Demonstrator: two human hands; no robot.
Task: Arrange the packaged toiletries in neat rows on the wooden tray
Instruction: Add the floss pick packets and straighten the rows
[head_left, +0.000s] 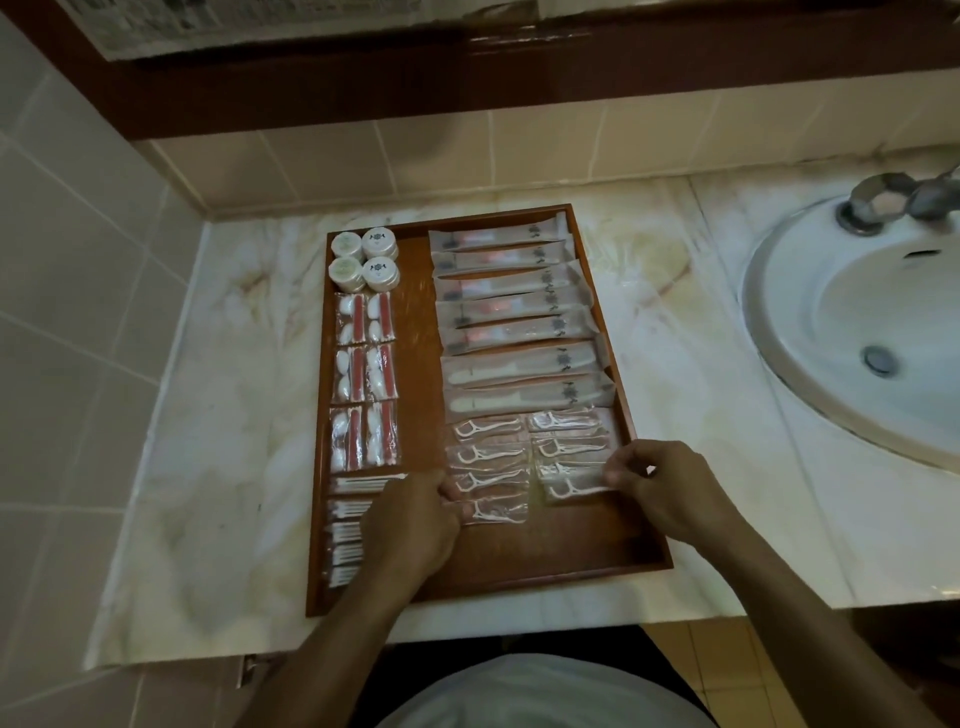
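Floss-pick packets (491, 480) get their final squaring: right hand (670, 488) fingers (615, 472) pinch the nearest right-column packet (571, 488), while the left hand (415, 519) curls against the left column's edge. Sliding each flush with its neighbours should keep rows straight on the wooden tray (545, 564), atop the marble tabletop (234, 415).

Marble countertop (675, 322), white sink (810, 332), metal faucet (893, 200), tiled wall (78, 260)

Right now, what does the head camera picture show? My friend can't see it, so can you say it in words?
Two hands tidy clear floss pick packets near the front of a wooden tray on a marble counter: the left hand touches one column, the right hand pinches a packet in the other. Behind lie rows of long sachets, red-and-white packets and round white tubs; a sink sits right.
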